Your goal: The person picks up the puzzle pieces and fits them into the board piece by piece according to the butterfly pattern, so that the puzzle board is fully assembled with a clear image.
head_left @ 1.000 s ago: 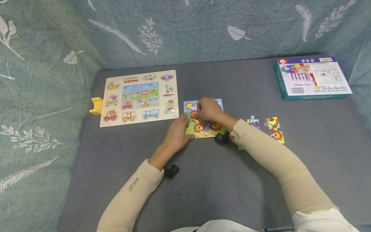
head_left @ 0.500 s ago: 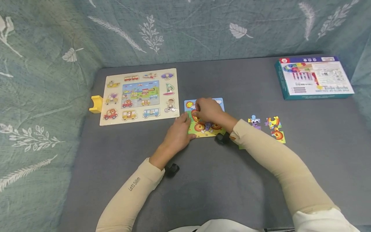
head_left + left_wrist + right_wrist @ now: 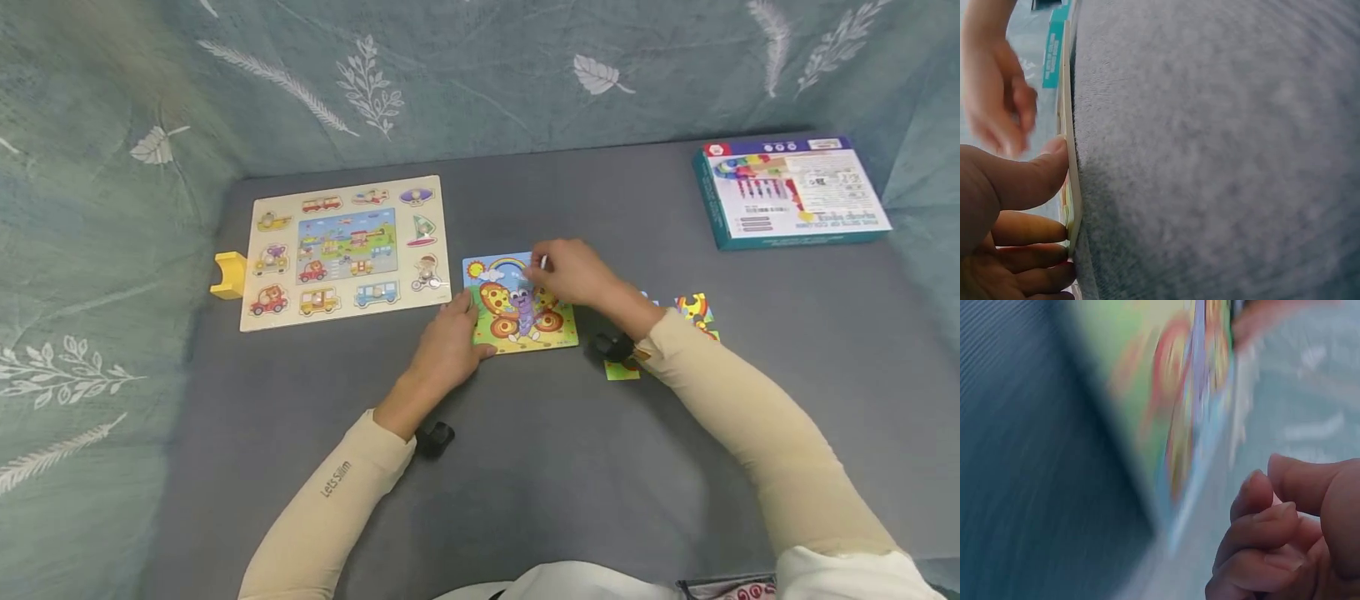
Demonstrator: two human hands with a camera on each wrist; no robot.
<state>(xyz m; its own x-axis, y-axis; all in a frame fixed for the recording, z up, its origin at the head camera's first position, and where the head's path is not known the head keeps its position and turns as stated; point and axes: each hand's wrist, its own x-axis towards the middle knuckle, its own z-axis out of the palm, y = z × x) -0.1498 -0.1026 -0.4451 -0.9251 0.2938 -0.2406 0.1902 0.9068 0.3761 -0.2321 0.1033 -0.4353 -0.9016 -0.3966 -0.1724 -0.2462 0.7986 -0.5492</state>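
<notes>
A butterfly jigsaw puzzle [image 3: 527,343] lies on the grey table in front of me; its picture shows a sun, a rainbow and a purple butterfly. My left hand [image 3: 444,342] steadies its near left corner, with fingers at the left edge and the thumb at the near edge. Over its upper right part hovers my right hand [image 3: 573,271], covering some of the picture. In the right wrist view its fingers [image 3: 1266,528] are curled, thumb near the index fingertip, and I see nothing held between them. The puzzle is blurred there.
Right of the puzzle lie loose jigsaw pieces, one yellow and rainbow-coloured piece [image 3: 696,308] and one green piece [image 3: 622,371], partly hidden by my right forearm. A wooden vehicle peg puzzle [image 3: 345,317] is at back left beside a yellow block [image 3: 231,275]. A flat box [image 3: 802,204] sits at back right.
My right hand has moved right from the puzzle's left and middle part to its upper right, uncovering the butterfly's left wing and face. The left hand stays at the corner. The view has shifted slightly.
</notes>
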